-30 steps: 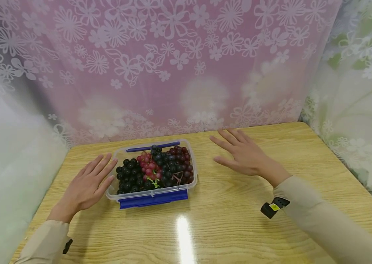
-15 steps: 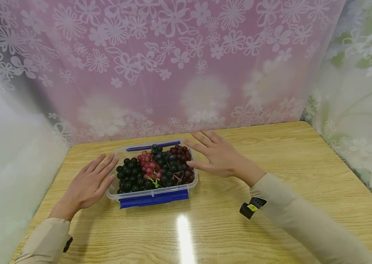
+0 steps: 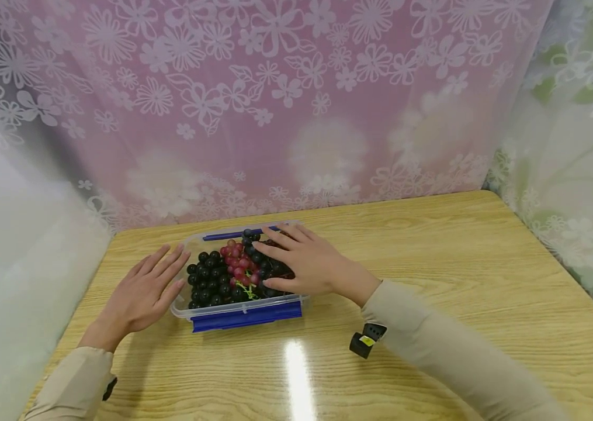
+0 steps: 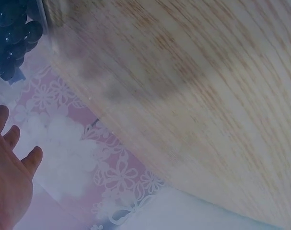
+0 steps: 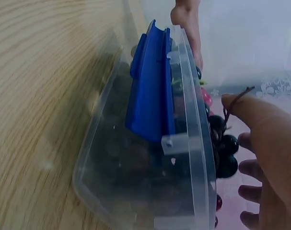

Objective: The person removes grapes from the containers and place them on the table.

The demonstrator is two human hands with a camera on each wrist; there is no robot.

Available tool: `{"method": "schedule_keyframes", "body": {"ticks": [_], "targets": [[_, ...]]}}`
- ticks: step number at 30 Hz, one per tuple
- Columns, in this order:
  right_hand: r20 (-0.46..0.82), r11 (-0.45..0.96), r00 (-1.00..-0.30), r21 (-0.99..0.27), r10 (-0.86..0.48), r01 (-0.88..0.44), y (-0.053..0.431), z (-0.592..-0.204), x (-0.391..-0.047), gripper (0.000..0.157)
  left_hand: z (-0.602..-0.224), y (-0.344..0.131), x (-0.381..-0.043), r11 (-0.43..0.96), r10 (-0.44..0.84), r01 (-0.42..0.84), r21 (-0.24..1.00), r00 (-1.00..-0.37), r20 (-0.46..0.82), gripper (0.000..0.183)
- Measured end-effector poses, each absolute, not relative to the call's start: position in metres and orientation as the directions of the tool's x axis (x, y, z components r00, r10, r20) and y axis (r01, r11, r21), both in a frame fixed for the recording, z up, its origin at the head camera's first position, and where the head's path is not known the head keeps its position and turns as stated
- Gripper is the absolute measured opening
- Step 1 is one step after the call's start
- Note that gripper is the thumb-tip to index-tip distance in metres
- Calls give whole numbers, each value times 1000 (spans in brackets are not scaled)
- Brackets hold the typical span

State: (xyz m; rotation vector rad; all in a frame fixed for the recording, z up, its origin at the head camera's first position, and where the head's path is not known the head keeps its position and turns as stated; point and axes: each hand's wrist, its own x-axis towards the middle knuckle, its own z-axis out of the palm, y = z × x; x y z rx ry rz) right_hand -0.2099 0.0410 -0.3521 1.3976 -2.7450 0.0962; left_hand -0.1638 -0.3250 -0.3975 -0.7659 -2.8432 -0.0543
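Observation:
A clear plastic container [image 3: 212,311] with blue latches stands on the table, holding several bunches of grapes. Black grapes [image 3: 207,282] fill its left side, with pinkish-red grapes [image 3: 240,264] beside them and a blue-black bunch [image 3: 273,269] further right. My right hand [image 3: 309,266] is over the right part, fingers spread and slightly bent, covering most of the dark red grapes. In the right wrist view, its thumb lies close to a brown stem [image 5: 231,106]; contact is unclear. At the container's left edge is my left hand [image 3: 141,292], fingers extended and holding nothing.
The wood-grain table [image 3: 433,245] reaches out to the right and in front of the container. A pink flowered curtain [image 3: 296,117] hangs along its back edge, with pale curtains at both sides. Both wrists wear black straps.
My right hand has moved left from the table at the right, reaching over the container and covering its right-hand grapes. The left hand and the container have hardly moved.

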Motion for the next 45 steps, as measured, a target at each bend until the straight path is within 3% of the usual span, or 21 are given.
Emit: {"method": "schedule_keyframes", "body": {"ticks": [10,20,34,41,45], "targets": [[-86,609,-605,-26,-792,-793,11,-349,-203,76,-399,-322,-163,872,482,488,-16,-854,198,56],[-138,660,-649,-55,-748,-749,-8,-347,-203,77,-402,-322,-162,875,473,484,9,-857,205,55],[-56,691,-689,-27,-722,-722,-17,-358,-205,75,-405,-322,-161,883,453,468,39,-871,189,55],[-69,769,-766,-38,-640,-639,-29,-361,-201,74,-404,-320,-160,888,444,458,44,-878,178,54],[-76,779,-776,-23,-626,-626,-32,-359,-199,69,-403,-320,-161,891,440,453,43,-882,166,54]]}}
